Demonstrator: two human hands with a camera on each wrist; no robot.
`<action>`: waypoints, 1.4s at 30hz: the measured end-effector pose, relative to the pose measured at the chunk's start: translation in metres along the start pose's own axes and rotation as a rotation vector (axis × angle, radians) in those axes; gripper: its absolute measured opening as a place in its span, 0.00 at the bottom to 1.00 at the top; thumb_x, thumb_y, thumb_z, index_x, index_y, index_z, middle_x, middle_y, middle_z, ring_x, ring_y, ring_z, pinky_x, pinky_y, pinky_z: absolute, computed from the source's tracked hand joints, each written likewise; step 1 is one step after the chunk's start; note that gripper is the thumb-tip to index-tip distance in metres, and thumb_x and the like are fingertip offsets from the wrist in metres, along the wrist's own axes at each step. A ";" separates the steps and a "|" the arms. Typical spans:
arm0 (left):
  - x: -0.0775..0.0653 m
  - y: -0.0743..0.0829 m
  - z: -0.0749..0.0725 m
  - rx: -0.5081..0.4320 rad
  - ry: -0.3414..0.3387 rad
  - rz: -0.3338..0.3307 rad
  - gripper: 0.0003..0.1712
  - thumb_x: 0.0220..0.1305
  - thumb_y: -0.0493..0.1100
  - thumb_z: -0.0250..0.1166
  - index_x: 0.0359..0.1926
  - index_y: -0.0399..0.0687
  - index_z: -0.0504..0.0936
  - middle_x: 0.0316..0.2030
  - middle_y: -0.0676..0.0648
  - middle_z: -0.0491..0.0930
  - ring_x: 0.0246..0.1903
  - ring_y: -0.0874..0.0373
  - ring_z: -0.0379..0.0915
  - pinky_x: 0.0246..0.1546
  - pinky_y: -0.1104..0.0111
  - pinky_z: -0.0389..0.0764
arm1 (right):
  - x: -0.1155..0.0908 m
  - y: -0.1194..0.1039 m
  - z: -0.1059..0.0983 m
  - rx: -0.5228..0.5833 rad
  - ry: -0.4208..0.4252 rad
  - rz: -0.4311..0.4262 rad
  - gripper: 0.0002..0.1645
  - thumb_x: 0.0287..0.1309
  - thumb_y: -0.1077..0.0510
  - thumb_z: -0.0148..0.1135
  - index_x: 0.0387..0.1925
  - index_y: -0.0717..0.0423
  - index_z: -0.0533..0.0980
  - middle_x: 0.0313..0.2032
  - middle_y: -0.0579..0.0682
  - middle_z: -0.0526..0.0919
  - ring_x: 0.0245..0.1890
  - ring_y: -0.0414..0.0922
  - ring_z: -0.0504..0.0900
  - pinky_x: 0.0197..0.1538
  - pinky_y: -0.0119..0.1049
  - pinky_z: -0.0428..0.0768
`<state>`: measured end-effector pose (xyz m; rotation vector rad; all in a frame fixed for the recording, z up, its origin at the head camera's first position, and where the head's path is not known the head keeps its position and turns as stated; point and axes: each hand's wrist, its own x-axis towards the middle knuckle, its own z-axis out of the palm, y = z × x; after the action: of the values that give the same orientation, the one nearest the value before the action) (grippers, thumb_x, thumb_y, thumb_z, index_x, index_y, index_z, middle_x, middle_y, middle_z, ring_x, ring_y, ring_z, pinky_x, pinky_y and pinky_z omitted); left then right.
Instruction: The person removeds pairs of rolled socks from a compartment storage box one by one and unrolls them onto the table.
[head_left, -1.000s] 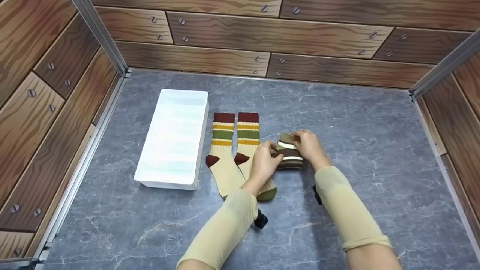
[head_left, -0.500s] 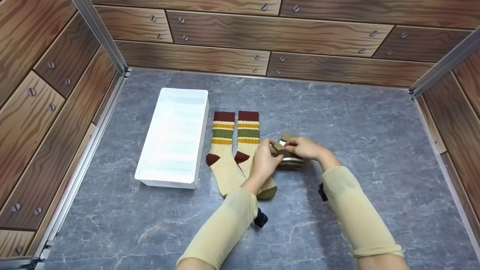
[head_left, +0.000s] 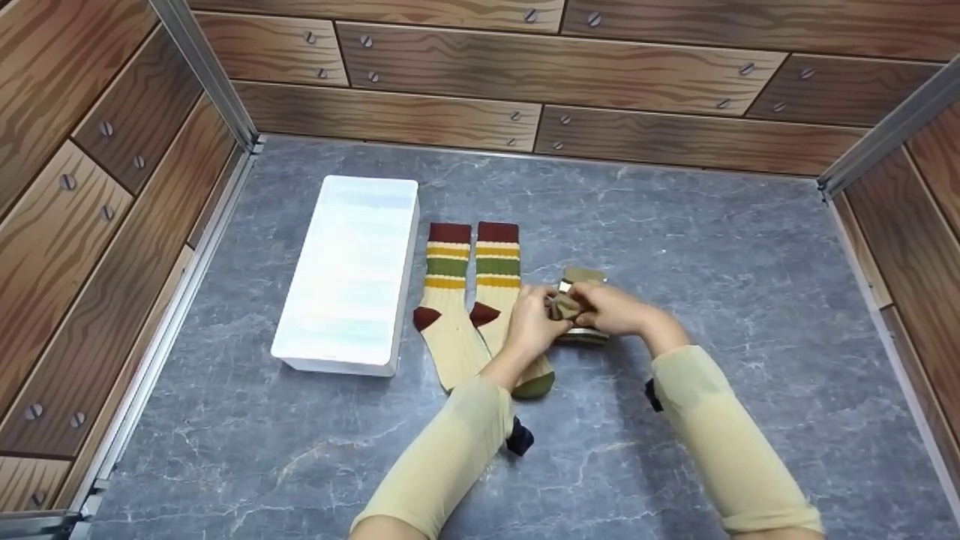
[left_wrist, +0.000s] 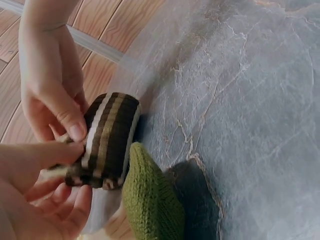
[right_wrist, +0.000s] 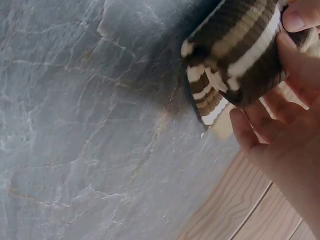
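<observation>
A brown sock bundle (head_left: pixel 568 306) with cream and tan stripes is rolled up between both hands, right of the cream socks. My left hand (head_left: pixel 531 324) grips its left end, thumb and fingers around the fabric. From the other side my right hand (head_left: pixel 616 309) pinches the tan cuff fabric, its fingertips close to the left thumb. The left wrist view shows the rolled, ribbed side of the sock bundle (left_wrist: pixel 112 140). In the right wrist view a striped flap hangs out under the rolled sock bundle (right_wrist: pixel 245 50), above the fingers of my right hand (right_wrist: pixel 285 125).
Two cream socks (head_left: pixel 448 330) with maroon cuffs and heels lie flat side by side; my left wrist covers part of one, near its green toe (head_left: pixel 534 386). Left of them stands a white divided box (head_left: pixel 395 330). Wood-patterned walls (head_left: pixel 435 120) enclose the grey marbled surface (head_left: pixel 712 247).
My right hand has moved from the bundle's far right edge in toward my left hand, bringing the tan cuff fabric up and over. The left hand stays nearly still.
</observation>
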<state>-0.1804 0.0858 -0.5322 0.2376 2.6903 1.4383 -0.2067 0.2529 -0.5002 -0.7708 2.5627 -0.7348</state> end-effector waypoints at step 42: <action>0.019 0.001 -0.011 0.521 -0.573 0.407 0.16 0.67 0.38 0.55 0.51 0.55 0.83 0.55 0.54 0.78 0.54 0.55 0.73 0.56 0.65 0.71 | -0.060 -0.012 0.051 -0.083 0.169 0.044 0.22 0.64 0.62 0.56 0.57 0.68 0.70 0.56 0.63 0.73 0.57 0.61 0.71 0.61 0.57 0.66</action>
<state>-0.2008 0.0807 -0.5248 1.0922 2.5242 0.5406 -0.1309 0.2604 -0.5224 -0.7021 2.7679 -0.7109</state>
